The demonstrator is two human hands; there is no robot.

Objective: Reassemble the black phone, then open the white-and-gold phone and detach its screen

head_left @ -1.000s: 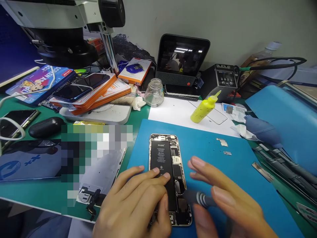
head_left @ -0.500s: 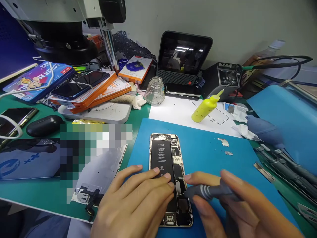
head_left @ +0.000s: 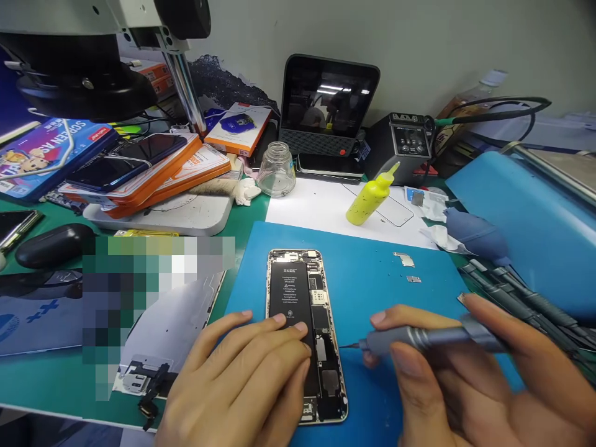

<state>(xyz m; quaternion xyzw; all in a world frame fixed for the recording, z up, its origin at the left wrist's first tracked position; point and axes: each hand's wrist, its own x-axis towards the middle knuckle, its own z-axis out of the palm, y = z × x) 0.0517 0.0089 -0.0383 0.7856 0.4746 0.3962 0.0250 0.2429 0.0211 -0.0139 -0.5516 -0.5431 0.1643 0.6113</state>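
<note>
An opened phone (head_left: 320, 318) lies on the blue mat (head_left: 372, 261), its black battery (head_left: 289, 293) and inner boards exposed. My left hand (head_left: 237, 379) rests flat over the battery and the phone's left side, fingers stretched out. Part of the phone's lower left is hidden under it. Between the fingers and thumb of my right hand (head_left: 465, 372) is a grey screwdriver (head_left: 405, 340). Its thin tip points left, close beside the phone's right edge. Two small metal shield plates (head_left: 406, 259) and a few tiny dark specks lie on the mat farther back.
A removed screen panel (head_left: 177, 323), partly blurred out, lies at left. A yellow bottle (head_left: 370, 200), glass jar (head_left: 278, 171) and tablet-like display (head_left: 328, 99) stand behind the mat. Several tweezers (head_left: 516, 298) lie at right. A microscope (head_left: 84, 74) overhangs the upper left.
The screwdriver tip has drawn back rightward, from over the phone's lower right part to beside its edge. My left hand stays on the phone. The whole view has shifted slightly right.
</note>
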